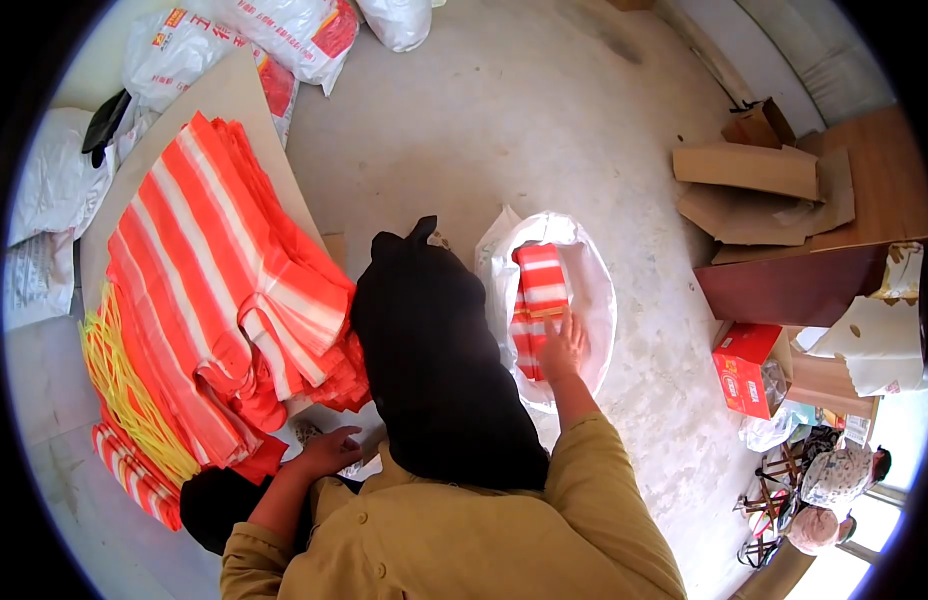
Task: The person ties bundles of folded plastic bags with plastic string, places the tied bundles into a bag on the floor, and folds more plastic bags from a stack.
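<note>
My right hand [562, 348] reaches into a white woven sack [606, 300] that stands open on the floor. Its fingers are stretched out at the near edge of a folded red-and-white striped bundle [541, 272]; more striped folds lie below it in the sack. My left hand [330, 452] rests over my lap, fingers loosely extended, with nothing visible in it. Left of my legs, a large pile of red-and-white striped fabric [199, 240] lies on a board [274, 150]. Yellow strings [129, 385] lie along the pile's left edge.
Filled white plastic bags [284, 35] lie at the back left. On the right are an opened cardboard box [749, 175], a brown table [869, 185] and a red box [746, 370]. Two people [834, 480] are at the lower right. Striped folds [134, 470] lie at the lower left.
</note>
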`<state>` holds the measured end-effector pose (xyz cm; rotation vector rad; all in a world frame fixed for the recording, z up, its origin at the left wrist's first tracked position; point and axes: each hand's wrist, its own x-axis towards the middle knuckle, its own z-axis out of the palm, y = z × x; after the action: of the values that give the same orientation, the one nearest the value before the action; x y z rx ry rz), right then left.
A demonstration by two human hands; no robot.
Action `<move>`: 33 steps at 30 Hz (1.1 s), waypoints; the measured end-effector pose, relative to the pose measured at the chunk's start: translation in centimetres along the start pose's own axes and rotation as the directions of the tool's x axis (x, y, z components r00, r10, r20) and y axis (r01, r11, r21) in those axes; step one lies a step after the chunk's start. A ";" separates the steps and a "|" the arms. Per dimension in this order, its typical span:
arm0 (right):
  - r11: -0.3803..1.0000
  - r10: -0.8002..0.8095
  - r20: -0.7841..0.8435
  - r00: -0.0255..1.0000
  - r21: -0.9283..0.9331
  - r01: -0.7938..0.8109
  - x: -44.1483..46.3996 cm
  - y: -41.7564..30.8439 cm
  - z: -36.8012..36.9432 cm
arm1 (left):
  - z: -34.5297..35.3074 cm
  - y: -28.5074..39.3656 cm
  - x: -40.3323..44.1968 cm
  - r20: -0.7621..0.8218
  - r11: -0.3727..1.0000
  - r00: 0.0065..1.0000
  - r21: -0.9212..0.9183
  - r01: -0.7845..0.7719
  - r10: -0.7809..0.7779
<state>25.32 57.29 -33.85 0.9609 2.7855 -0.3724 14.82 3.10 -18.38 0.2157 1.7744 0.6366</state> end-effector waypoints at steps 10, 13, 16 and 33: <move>0.975 -0.148 0.244 0.958 -0.128 0.183 -0.3 -2.6 -2.3 | 0.2 0.3 -0.2 0.011 0.999 0.999 0.006 0.044 -0.044; 0.973 -0.155 0.289 0.945 -0.123 0.198 0.4 -2.4 -2.8 | 0.4 0.2 -0.1 0.003 0.999 0.999 0.039 0.038 -0.038; 0.966 -0.170 0.321 0.932 -0.131 0.222 0.9 -2.1 -3.4 | 0.4 2.1 -0.6 0.000 0.995 0.999 0.095 0.032 -0.032; 0.925 -0.260 -0.385 0.886 0.163 0.342 9.7 -9.5 -12.9 | -8.7 12.0 -15.5 -0.329 0.790 0.761 -0.069 -0.610 0.559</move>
<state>10.83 59.43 -22.20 0.6834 3.2995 -0.6302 9.28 3.37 2.34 0.6039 1.9210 1.3330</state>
